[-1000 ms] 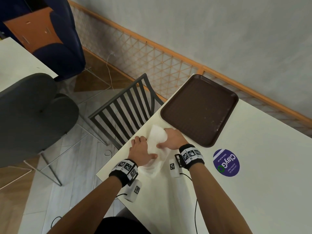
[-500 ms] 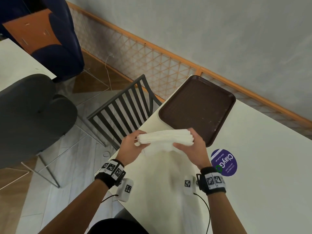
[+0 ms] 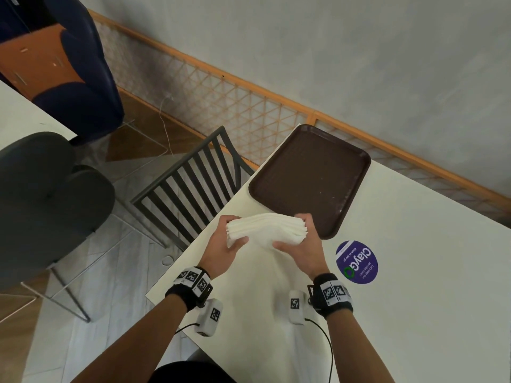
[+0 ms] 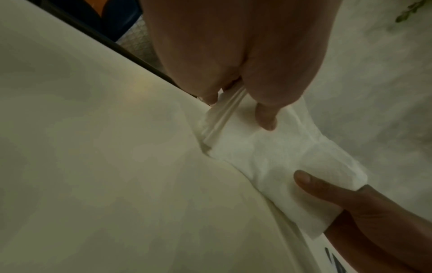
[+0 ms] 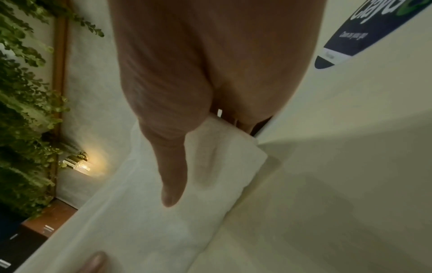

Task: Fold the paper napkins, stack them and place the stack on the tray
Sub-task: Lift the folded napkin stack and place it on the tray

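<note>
Closest in, two hands hold a stack of white paper napkins up over the white table. The left hand grips the left end of the stack, with its thumb on the near side and its fingers curled round the far side. The right hand grips the right end the same way (its thumb lies flat along the napkins in the right wrist view). The napkin edges show as thin layers at both ends.

Just right of the right hand is a round purple sticker stuck on the table. A little farther back lies the brown tray, just beyond the stack. Past the table edge on the left stands a dark slatted chair.
</note>
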The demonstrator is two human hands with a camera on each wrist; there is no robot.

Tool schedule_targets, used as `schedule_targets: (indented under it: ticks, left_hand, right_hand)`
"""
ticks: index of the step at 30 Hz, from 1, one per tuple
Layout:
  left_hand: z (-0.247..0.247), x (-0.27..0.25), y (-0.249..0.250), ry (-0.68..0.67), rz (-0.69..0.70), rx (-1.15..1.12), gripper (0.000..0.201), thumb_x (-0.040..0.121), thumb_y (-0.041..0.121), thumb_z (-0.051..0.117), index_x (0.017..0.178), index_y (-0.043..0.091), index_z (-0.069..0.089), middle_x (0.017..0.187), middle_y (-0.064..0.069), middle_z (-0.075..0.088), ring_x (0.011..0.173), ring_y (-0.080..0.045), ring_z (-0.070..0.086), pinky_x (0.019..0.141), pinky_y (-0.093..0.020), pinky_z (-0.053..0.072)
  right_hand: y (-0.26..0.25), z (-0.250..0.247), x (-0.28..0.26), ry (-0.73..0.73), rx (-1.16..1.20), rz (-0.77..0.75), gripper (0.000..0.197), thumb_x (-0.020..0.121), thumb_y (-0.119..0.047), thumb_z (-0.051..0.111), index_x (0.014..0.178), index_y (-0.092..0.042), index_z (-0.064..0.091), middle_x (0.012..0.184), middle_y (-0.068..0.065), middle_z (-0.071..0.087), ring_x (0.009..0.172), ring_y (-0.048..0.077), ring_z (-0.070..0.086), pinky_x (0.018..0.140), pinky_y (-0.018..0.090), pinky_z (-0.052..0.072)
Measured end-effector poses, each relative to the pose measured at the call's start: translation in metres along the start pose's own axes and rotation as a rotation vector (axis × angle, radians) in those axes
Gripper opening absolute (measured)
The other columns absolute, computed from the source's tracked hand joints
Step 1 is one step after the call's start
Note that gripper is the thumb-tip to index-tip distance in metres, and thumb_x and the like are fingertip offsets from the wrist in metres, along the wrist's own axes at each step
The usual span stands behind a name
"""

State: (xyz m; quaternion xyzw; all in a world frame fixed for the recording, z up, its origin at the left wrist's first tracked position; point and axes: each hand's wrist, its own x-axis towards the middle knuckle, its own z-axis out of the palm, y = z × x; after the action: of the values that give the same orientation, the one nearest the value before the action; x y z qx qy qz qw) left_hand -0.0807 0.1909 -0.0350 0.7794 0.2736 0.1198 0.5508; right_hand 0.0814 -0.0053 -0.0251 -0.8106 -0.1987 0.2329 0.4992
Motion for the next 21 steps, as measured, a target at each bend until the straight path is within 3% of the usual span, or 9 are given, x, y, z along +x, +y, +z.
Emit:
schedule_targets:
  ticks: [2,5,8,11,14,16,18,21]
  left_hand:
    - [-0.004,0.001,-0.002,-0.026,-0.015,0.041,0.039,0.098,0.019,0.075,0.124,0.027,0.048,0.107,0.006,0.064,0.087,-0.013,0.063,0.067,-0.025,0.054]
    - [-0.011,0.003,-0.001,-0.060,0.020,0.116,0.036,0.099,0.010,0.071,0.122,0.028,0.049,0.103,0.008,0.065,0.086,-0.009,0.062,0.073,-0.025,0.052]
    - [-0.017,0.005,0.005,-0.099,0.065,0.177,0.043,0.100,0.002,0.064,0.126,0.033,0.048,0.108,0.011,0.065,0.094,-0.006,0.062,0.079,-0.023,0.050]
    - [-0.017,0.007,0.021,-0.168,0.135,0.263,0.053,0.096,-0.004,0.058,0.128,0.036,0.044,0.109,0.012,0.063,0.094,-0.004,0.060,0.076,-0.020,0.045]
    - [-0.021,0.009,0.044,-0.218,0.204,0.331,0.057,0.095,-0.003,0.059,0.133,0.036,0.043,0.116,0.010,0.061,0.101,-0.003,0.059,0.082,-0.024,0.050]
    - [-0.029,0.012,0.061,-0.213,0.251,0.367,0.056,0.096,-0.001,0.061,0.133,0.038,0.044,0.120,0.008,0.059,0.107,-0.005,0.059,0.090,-0.035,0.055]
    - [-0.042,0.016,0.081,-0.207,0.309,0.403,0.054,0.097,0.002,0.064,0.131,0.040,0.046,0.122,0.008,0.058,0.113,-0.008,0.057,0.096,-0.041,0.055]
    - [-0.061,0.019,0.112,-0.197,0.372,0.414,0.051,0.096,0.007,0.072,0.127,0.041,0.050,0.121,0.014,0.058,0.115,-0.008,0.056,0.100,-0.043,0.053]
  right_hand:
    - [-0.004,-0.003,-0.001,-0.036,0.020,0.017,0.083,0.065,-0.018,0.104,0.124,-0.037,0.048,0.114,-0.010,0.072,0.104,0.006,0.072,0.081,0.020,0.059]
    - [-0.017,-0.015,-0.003,-0.005,-0.088,-0.043,0.090,0.062,-0.028,0.106,0.130,-0.040,0.048,0.123,-0.010,0.065,0.114,0.012,0.065,0.092,0.027,0.057]
    - [-0.047,-0.017,-0.003,-0.025,-0.573,-0.244,0.101,0.066,-0.056,0.097,0.148,-0.039,0.041,0.143,-0.011,0.053,0.133,0.014,0.050,0.114,0.041,0.044]
    - [-0.075,0.003,-0.003,-0.064,-0.908,-0.448,0.111,0.069,-0.070,0.088,0.158,-0.029,0.036,0.155,-0.002,0.050,0.148,0.023,0.043,0.125,0.048,0.033]
    - [-0.082,0.024,0.001,-0.096,-0.889,-0.512,0.095,0.076,-0.058,0.089,0.150,-0.024,0.041,0.140,0.003,0.067,0.134,0.025,0.061,0.119,0.046,0.041]
    - [-0.077,0.027,0.001,-0.114,-0.788,-0.483,0.073,0.086,-0.047,0.086,0.141,-0.025,0.044,0.127,0.001,0.073,0.118,0.025,0.072,0.105,0.044,0.055]
    - [-0.070,0.022,-0.003,-0.152,-0.651,-0.398,0.058,0.092,-0.043,0.082,0.136,-0.027,0.047,0.124,-0.001,0.073,0.110,0.023,0.073,0.092,0.045,0.062]
    - [-0.061,0.006,-0.015,-0.166,-0.402,-0.323,0.045,0.092,-0.048,0.080,0.126,-0.028,0.058,0.114,-0.009,0.071,0.101,0.015,0.069,0.087,0.044,0.060]
